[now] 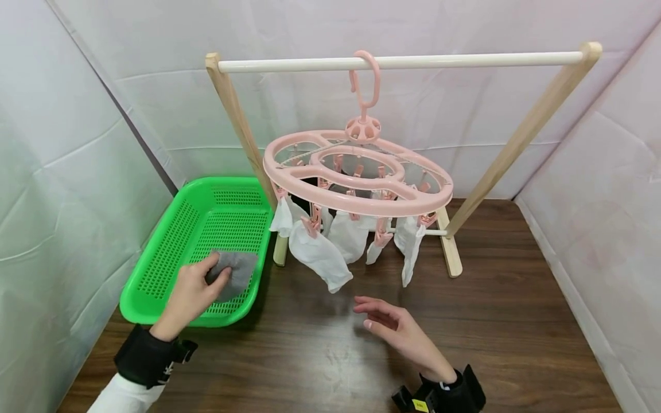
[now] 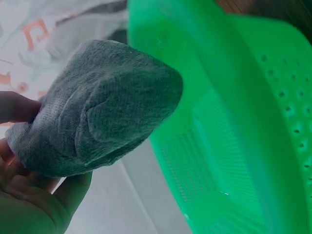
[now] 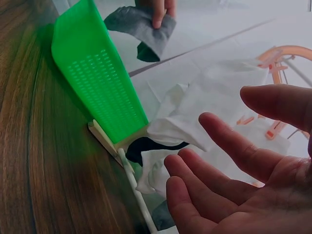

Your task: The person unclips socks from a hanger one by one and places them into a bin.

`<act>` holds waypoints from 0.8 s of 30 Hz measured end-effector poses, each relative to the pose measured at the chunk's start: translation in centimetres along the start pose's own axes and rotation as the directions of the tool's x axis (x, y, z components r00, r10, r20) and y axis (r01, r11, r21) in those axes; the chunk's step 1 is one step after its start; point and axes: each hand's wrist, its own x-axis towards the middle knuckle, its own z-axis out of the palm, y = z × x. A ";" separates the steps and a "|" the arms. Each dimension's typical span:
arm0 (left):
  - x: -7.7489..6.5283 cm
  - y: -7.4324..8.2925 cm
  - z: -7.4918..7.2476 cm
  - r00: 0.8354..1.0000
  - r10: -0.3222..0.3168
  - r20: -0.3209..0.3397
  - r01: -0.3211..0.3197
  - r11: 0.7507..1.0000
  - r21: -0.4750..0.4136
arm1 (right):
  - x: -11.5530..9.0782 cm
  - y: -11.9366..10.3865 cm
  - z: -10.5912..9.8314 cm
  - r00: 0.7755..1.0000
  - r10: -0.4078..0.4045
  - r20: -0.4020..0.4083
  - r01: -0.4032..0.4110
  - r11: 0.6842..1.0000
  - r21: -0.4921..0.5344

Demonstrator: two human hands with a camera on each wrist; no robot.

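Two wrists strapped in black, yours. Far left, pale sheeting (image 1: 62,143) hangs as a wall. Next, the green basket (image 1: 139,312), perforated, sits on the dark wood tabletop (image 1: 310,355). Your left hand (image 1: 193,287) is over it, thumb and fingers pinching a grey sock (image 1: 240,272); the sock is held up above the basket, toward its right side, and you have it by one edge with the rest drooping free. Right of that, the stand's left wooden leg (image 1: 234,109), just beside the basket. Then your pink clip hanger (image 1: 341,199), oval, hooked over the white bar (image 1: 465,61), tilted lower at right. White socks (image 1: 320,255) dangle from its clips along the front; a dark sock (image 3: 146,146) hangs behind them, partly hidden. Your right hand (image 1: 403,332) hovers over the tabletop, near the white socks and apart from them: fingers loosely bent and a bit spread, thumb away from them. Far right, the right wooden leg (image 1: 521,135) slants up to the bar.
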 end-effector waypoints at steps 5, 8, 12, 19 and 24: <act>-0.1 -3.6 0.1 0.995 -0.084 0.058 0.085 0.996 -0.021 | -0.3 0.2 0.1 1.000 0.010 0.008 -0.010 1.000 0.007; -1.2 -7.8 0.8 0.982 -0.142 0.127 0.137 0.989 0.049 | -0.4 0.3 0.2 1.000 0.014 0.014 -0.015 1.000 0.013; -0.7 -8.8 0.1 0.934 -0.237 0.268 0.236 0.971 0.034 | -0.5 0.3 0.3 1.000 0.009 0.018 -0.010 1.000 0.019; 2.6 -3.1 -3.0 0.850 -0.311 0.425 0.355 0.935 -0.025 | -0.6 0.4 0.5 1.000 -0.004 0.018 0.003 1.000 0.013; 4.0 -2.2 -3.6 0.807 -0.359 0.470 0.381 0.923 0.051 | -0.6 0.4 0.4 0.999 0.045 0.016 -0.045 0.999 0.011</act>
